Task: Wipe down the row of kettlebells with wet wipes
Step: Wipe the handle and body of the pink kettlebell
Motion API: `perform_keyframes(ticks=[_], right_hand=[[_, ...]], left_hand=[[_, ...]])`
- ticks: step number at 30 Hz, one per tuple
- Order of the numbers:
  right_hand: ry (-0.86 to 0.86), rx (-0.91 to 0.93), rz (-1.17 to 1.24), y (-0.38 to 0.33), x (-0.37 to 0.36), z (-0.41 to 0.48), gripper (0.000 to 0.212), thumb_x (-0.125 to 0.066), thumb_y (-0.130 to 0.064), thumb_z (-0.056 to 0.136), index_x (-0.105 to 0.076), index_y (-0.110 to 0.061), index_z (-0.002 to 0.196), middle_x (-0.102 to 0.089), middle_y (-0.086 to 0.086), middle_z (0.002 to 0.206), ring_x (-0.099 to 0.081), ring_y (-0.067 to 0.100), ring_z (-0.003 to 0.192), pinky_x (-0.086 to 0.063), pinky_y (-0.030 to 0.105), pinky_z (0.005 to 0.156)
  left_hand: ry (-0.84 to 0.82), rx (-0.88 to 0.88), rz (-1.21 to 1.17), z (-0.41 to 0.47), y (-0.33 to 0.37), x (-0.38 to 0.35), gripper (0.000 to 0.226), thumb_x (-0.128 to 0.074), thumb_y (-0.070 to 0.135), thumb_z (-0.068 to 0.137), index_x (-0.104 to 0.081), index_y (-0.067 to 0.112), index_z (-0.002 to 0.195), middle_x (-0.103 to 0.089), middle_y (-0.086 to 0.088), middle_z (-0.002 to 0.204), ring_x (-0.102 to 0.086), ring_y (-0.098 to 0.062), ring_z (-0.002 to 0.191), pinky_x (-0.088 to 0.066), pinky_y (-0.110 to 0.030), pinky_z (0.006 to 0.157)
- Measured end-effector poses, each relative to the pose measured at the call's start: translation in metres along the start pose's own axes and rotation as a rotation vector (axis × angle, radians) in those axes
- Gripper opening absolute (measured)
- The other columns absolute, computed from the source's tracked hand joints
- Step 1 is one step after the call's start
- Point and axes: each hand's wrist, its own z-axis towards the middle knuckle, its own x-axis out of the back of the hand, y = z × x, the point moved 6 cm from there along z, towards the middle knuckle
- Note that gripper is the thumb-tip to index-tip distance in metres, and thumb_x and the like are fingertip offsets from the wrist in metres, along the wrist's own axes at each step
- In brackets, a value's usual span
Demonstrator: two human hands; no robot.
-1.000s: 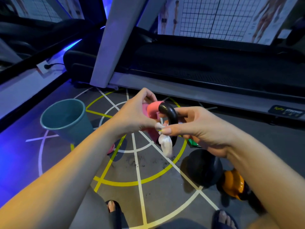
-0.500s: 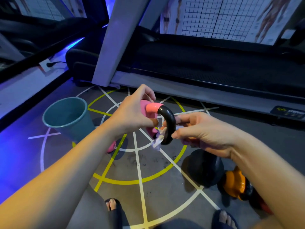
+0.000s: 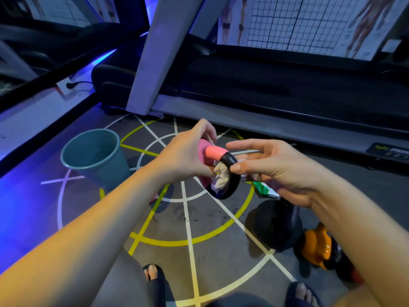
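Since half a second ago the right hand (image 3: pixel 276 169) has spread out: its index finger now reaches straight over the handle, while the thumb pins the wet wipe (image 3: pixel 221 177) against the black part from outside. The wipe is bunched inside the handle loop, and its far end is mostly hidden behind that thumb and the curled lower fingers. The left hand (image 3: pixel 186 156) is wrapped round the pink kettlebell (image 3: pixel 204 149), held above the floor at frame centre, and covers most of its body. At 9 o'clock from the hands stands a teal bin (image 3: pixel 95 156). At 5 o'clock sit a black kettlebell (image 3: pixel 276 224) and, farther out, an orange kettlebell (image 3: pixel 316 244), both partly behind the right forearm. A green packet (image 3: pixel 263 190) peeks from under the right hand. At 3 o'clock the treadmill (image 3: pixel 287 85) carries a label (image 3: pixel 389 149) too blurred to read.
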Motion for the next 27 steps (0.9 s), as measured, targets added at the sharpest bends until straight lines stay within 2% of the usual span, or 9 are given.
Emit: perform_keyframes(ticks=[7, 10, 11, 13, 16, 20, 22, 24, 27], right_hand=[[0.022, -0.114, 0.118, 0.007, 0.009, 0.004, 0.049, -0.073, 0.007, 0.075, -0.068, -0.007, 0.121, -0.070, 0.021, 0.105, -0.053, 0.029, 0.095, -0.042, 0.038, 0.083], [0.024, -0.165, 0.288, 0.015, 0.008, 0.009, 0.052, -0.064, 0.000, 0.077, -0.060, 0.007, 0.128, -0.063, 0.036, 0.121, -0.056, 0.038, 0.107, -0.040, 0.040, 0.103], [0.014, -0.187, 0.353, 0.019, 0.006, 0.012, 0.054, -0.058, 0.000, 0.079, -0.053, 0.012, 0.132, -0.061, 0.037, 0.125, -0.055, 0.043, 0.124, -0.039, 0.042, 0.108], [-0.011, -0.220, 0.438, 0.023, 0.004, 0.015, 0.072, -0.053, -0.002, 0.069, -0.042, 0.017, 0.137, -0.062, 0.035, 0.123, -0.040, 0.032, 0.097, -0.044, 0.043, 0.104], [-0.101, -0.225, 0.464, 0.023, 0.002, 0.016, 0.089, -0.054, -0.008, 0.060, -0.033, 0.022, 0.141, -0.051, 0.041, 0.135, -0.050, 0.039, 0.103, -0.046, 0.043, 0.102], [-0.096, -0.126, 0.361, 0.016, 0.007, 0.013, 0.045, -0.052, -0.008, 0.080, -0.062, 0.022, 0.112, -0.072, 0.022, 0.088, -0.068, 0.020, 0.075, -0.051, 0.033, 0.094], [-0.139, -0.071, 0.311, 0.014, 0.002, 0.010, 0.031, -0.054, -0.007, 0.085, -0.072, 0.013, 0.101, -0.071, 0.029, 0.100, -0.072, 0.028, 0.092, -0.051, 0.034, 0.101], [-0.185, -0.042, 0.255, 0.015, -0.001, 0.008, 0.032, -0.052, -0.009, 0.095, -0.068, 0.013, 0.112, -0.064, 0.037, 0.117, -0.065, 0.038, 0.112, -0.046, 0.039, 0.110], [-0.183, -0.047, 0.195, 0.017, -0.002, 0.001, 0.029, -0.054, -0.017, 0.098, -0.075, -0.003, 0.112, -0.070, 0.025, 0.111, -0.068, 0.029, 0.108, -0.049, 0.037, 0.104]], left_hand=[[-0.022, -0.051, 0.194, -0.001, 0.009, -0.005, 0.073, -0.089, 0.021, 0.053, -0.040, 0.036, 0.106, -0.060, 0.016, 0.099, -0.060, -0.012, 0.088, -0.052, -0.045, 0.077], [-0.032, -0.113, 0.262, -0.002, 0.015, -0.008, 0.074, -0.089, 0.026, 0.053, -0.039, 0.035, 0.107, -0.058, 0.015, 0.101, -0.058, -0.015, 0.090, -0.050, -0.042, 0.077], [-0.027, -0.126, 0.272, -0.002, 0.016, -0.010, 0.073, -0.089, 0.027, 0.054, -0.040, 0.034, 0.108, -0.058, 0.015, 0.101, -0.058, -0.015, 0.090, -0.049, -0.040, 0.076], [-0.018, -0.123, 0.244, -0.002, 0.017, -0.011, 0.069, -0.088, 0.027, 0.056, -0.043, 0.032, 0.108, -0.059, 0.015, 0.100, -0.056, -0.012, 0.089, -0.045, -0.036, 0.073], [0.001, -0.096, 0.079, -0.002, 0.014, -0.009, 0.068, -0.088, 0.026, 0.055, -0.045, 0.031, 0.107, -0.063, 0.015, 0.098, -0.060, -0.011, 0.090, -0.050, -0.039, 0.077], [0.048, -0.045, -0.050, 0.001, 0.006, 0.000, 0.067, -0.090, 0.017, 0.055, -0.046, 0.028, 0.106, -0.067, 0.008, 0.098, -0.065, -0.017, 0.093, -0.052, -0.047, 0.081], [0.071, -0.028, -0.089, 0.003, 0.005, 0.004, 0.067, -0.091, 0.013, 0.057, -0.047, 0.028, 0.105, -0.068, 0.006, 0.098, -0.066, -0.018, 0.090, -0.053, -0.047, 0.081], [0.071, -0.027, -0.124, 0.003, 0.004, 0.006, 0.068, -0.092, 0.011, 0.057, -0.047, 0.026, 0.105, -0.068, 0.003, 0.098, -0.066, -0.019, 0.088, -0.053, -0.047, 0.081], [0.048, -0.030, -0.193, 0.002, 0.001, 0.002, 0.067, -0.090, 0.012, 0.055, -0.048, 0.026, 0.106, -0.067, -0.003, 0.101, -0.066, -0.027, 0.089, -0.054, -0.053, 0.082]])
